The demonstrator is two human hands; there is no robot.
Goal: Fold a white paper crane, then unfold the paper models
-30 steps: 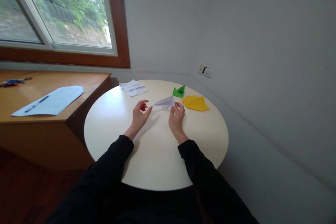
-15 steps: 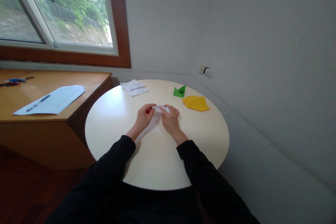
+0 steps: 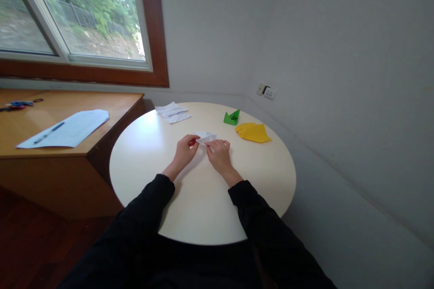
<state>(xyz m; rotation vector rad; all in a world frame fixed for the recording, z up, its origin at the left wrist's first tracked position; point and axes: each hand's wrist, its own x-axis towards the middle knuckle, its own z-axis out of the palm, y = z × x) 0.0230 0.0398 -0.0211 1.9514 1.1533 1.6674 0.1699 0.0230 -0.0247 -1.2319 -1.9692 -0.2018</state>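
Since a second ago the white paper has come down from the air onto the counter, and both hands have closed in on it. The left hand pinches its near left edge between thumb and fingers; the right hand lies over its right part, fingers curled on the sheet. The paper sits at mid-counter, partly hidden by the hands. This looks like the pressing of a fold. The next move probably calls for a firm run along the crease while the other hand pins the sheet flat. Beyond lie a green fold, a yellow fold and white sheets.
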